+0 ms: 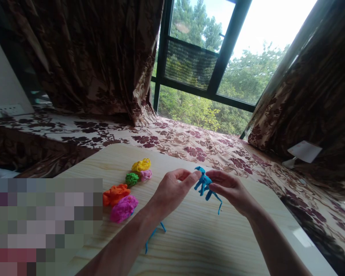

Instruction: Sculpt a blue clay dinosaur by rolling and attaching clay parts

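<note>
A small blue clay animal figure (pixel 203 183) with a head, several stubby legs and a long thin tail is held above the table between my two hands. My left hand (pixel 175 188) pinches it near the head, thumb against its front. On the other side, my right hand (pixel 228 189) grips the rear of the body between thumb and fingers. The thin tail dangles below my right hand, bent toward its end. Under my left forearm, a thin blue clay strip (pixel 151 238) lies on the tabletop, partly hidden by the arm.
Left of my hands on the wooden table (pixel 218 245) lie clay lumps: yellow (pixel 141 165), light pink (pixel 146 175), green (pixel 131 179), orange (pixel 116 194) and magenta (pixel 124 209). Beyond are a floral-covered ledge (pixel 172 134), a window and curtains. A small white lamp (pixel 304 151) stands right. Pixelation hides the lower left.
</note>
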Motion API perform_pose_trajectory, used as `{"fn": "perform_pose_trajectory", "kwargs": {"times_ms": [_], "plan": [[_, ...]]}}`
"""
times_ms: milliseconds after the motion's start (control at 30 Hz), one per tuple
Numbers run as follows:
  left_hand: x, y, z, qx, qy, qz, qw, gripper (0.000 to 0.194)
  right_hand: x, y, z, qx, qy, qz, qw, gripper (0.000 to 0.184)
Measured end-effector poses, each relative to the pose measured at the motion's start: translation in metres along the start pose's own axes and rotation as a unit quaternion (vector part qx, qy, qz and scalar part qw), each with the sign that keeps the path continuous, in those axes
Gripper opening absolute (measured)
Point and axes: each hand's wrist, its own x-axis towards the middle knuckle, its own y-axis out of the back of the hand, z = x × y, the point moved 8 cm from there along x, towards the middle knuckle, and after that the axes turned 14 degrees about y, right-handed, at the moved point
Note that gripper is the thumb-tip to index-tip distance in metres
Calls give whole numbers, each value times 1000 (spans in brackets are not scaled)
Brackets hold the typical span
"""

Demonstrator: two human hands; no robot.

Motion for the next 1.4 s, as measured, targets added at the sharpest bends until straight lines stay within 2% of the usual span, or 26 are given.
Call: {"fn": "perform_pose_trajectory", "kwargs": {"times_ms": [100,200,433,567,633,733,833,967,1067,1267,1400], "plan": [[-2,-16,-2,-48,0,-74,996,32,0,-5,-3,-5,11,-17,1000,28],[-1,-24,-5,-108,10,-111,988,30,0,-5,-8,-34,13,-19,999,30],[4,-21,-10,-271,95,-158,945,20,1,14,-25,-119,31,12,992,29],[2,-25,-12,-335,124,-190,914,13,1,23,-33,-162,46,21,986,29],[3,-26,-15,-355,135,-187,906,13,0,36,-41,-223,62,55,971,28],[8,-21,-21,-387,152,-155,896,12,-4,53,-59,-339,94,99,931,24],[13,-17,-26,-409,166,-133,887,12,-9,58,-71,-408,113,96,901,21],[15,-16,-28,-422,171,-133,880,9,-11,53,-70,-442,97,55,890,22],[14,-17,-28,-427,169,-137,878,7,-10,51,-63,-452,85,38,887,22],[13,-20,-26,-435,163,-155,872,5,-8,49,-57,-431,65,58,898,16],[12,-22,-25,-445,163,-163,865,3,-4,48,-41,-339,25,90,936,25]]}}
